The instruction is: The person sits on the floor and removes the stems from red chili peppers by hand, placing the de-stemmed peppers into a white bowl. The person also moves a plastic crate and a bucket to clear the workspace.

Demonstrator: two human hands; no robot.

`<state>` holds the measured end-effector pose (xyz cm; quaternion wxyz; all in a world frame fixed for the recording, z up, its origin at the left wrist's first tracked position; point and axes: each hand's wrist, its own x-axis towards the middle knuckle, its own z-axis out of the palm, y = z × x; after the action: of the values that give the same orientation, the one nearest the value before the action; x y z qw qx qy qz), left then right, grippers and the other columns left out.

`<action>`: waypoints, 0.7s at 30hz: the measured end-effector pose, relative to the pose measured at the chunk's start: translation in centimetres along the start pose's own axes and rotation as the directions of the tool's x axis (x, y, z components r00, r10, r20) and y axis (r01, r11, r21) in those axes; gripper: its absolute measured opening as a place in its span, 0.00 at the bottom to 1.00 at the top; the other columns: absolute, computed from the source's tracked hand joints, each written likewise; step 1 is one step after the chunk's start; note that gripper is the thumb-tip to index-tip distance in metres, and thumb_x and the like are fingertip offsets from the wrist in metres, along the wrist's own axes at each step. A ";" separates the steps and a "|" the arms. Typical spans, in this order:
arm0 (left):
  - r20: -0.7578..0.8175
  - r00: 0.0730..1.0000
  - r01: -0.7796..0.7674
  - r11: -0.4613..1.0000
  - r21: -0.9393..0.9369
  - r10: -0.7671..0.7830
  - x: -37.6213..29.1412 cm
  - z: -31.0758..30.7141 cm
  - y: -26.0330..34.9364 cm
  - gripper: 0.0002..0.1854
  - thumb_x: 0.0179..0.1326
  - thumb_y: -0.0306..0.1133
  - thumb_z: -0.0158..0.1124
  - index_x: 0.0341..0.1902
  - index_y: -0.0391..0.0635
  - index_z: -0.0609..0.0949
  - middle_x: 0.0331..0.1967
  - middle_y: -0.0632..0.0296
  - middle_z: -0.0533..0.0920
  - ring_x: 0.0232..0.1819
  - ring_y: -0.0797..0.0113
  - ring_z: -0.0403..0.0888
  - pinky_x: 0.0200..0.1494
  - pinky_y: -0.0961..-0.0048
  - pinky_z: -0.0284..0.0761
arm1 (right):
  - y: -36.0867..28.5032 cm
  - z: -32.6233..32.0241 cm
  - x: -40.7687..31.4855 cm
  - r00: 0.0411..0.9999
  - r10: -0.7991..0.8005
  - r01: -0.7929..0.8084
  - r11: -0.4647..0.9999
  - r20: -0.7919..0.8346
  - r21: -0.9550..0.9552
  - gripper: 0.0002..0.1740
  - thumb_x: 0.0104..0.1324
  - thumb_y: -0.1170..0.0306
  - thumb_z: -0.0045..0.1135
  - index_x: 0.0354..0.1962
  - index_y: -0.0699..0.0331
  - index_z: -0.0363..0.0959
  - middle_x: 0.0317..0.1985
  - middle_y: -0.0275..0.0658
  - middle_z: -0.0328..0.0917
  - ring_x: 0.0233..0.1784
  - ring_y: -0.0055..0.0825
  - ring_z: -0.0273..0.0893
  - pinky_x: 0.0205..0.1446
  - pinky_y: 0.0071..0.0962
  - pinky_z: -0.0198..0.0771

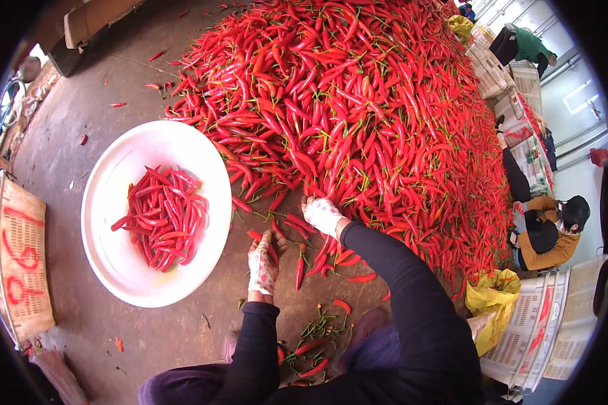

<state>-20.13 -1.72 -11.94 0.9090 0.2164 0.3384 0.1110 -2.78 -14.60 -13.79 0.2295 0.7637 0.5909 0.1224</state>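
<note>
A large heap of red chili peppers (334, 111) with green stems lies on the floor before me. My left hand (263, 266), in a white patterned glove with stained fingertips, holds red chili peppers (255, 235). At the near edge of the heap, my right hand (323, 215), in a similar glove, touches the peppers; whether its fingers grip one is hidden. To the left of my hands stands a wide white basin (101, 202) with a small pile of stemless red peppers (164, 217) inside. Loose peppers and cut-off green stems (321, 326) lie between my feet.
Slatted plastic crates (25, 263) stand at the far left and others (522, 324) at the lower right, beside a yellow bag (491, 304). A seated person in a brown top (549, 238) is at the heap's right side; another in green (529, 48) bends farther back.
</note>
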 end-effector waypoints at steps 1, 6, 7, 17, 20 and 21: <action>-0.017 0.999 0.034 0.999 0.025 -0.034 -0.1 0.2 -0.2 0.12 0.64 0.35 0.53 0.43 0.40 0.74 0.33 0.60 0.78 0.31 0.67 0.78 0.33 0.72 0.77 | 0.8 -0.4 0.1 0.999 -0.025 0.024 0.999 0.032 0.029 0.13 0.54 0.70 0.46 0.35 0.68 0.72 0.25 0.38 0.74 0.22 0.27 0.75 0.16 0.26 0.66; 0.087 0.992 -0.099 0.985 0.138 0.087 -0.4 1.5 -0.3 0.09 0.62 0.32 0.56 0.42 0.39 0.77 0.33 0.60 0.80 0.29 0.69 0.78 0.34 0.72 0.77 | 4.4 -2.6 1.5 0.989 0.140 -0.149 0.927 0.050 0.344 0.10 0.54 0.69 0.46 0.28 0.66 0.73 0.25 0.43 0.76 0.27 0.35 0.77 0.26 0.32 0.71; 0.102 0.987 -0.138 0.978 0.158 0.123 -0.3 1.8 -0.3 0.09 0.62 0.31 0.56 0.42 0.39 0.77 0.34 0.60 0.80 0.29 0.70 0.78 0.35 0.73 0.77 | 4.8 -3.1 1.7 0.955 0.242 -0.295 0.745 0.171 0.598 0.08 0.54 0.69 0.47 0.24 0.65 0.72 0.24 0.46 0.76 0.27 0.42 0.76 0.30 0.38 0.70; 0.213 0.949 -0.309 0.803 0.510 0.230 -0.7 2.2 -1.3 0.11 0.64 0.32 0.53 0.46 0.39 0.73 0.36 0.66 0.77 0.36 0.77 0.73 0.36 0.82 0.69 | -1.9 -8.0 0.6 0.866 0.269 -0.258 -0.482 0.422 0.837 0.05 0.56 0.78 0.51 0.28 0.72 0.74 0.20 0.38 0.75 0.17 0.22 0.72 0.21 0.22 0.71; 0.134 0.974 -0.218 0.921 0.322 0.183 -1.3 2.2 -0.8 0.09 0.62 0.31 0.55 0.43 0.40 0.73 0.29 0.67 0.76 0.28 0.80 0.72 0.28 0.83 0.68 | 0.1 -7.4 2.2 0.824 0.181 -0.199 -0.795 0.537 0.573 0.03 0.53 0.80 0.51 0.23 0.71 0.72 0.18 0.39 0.73 0.14 0.20 0.70 0.13 0.19 0.66; 0.157 0.966 -0.237 0.944 0.230 0.204 -1.4 2.2 -0.7 0.09 0.61 0.31 0.56 0.42 0.40 0.73 0.26 0.67 0.75 0.26 0.81 0.71 0.25 0.84 0.67 | 1.9 -6.6 3.3 0.843 0.315 -0.143 -0.649 0.435 0.747 0.04 0.53 0.80 0.50 0.21 0.68 0.70 0.18 0.41 0.74 0.16 0.26 0.72 0.18 0.25 0.67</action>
<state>-19.70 -3.51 -9.94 0.8771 0.3712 0.2626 0.1548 -3.31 -10.46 -7.41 -0.6286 0.6727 0.1527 -0.3591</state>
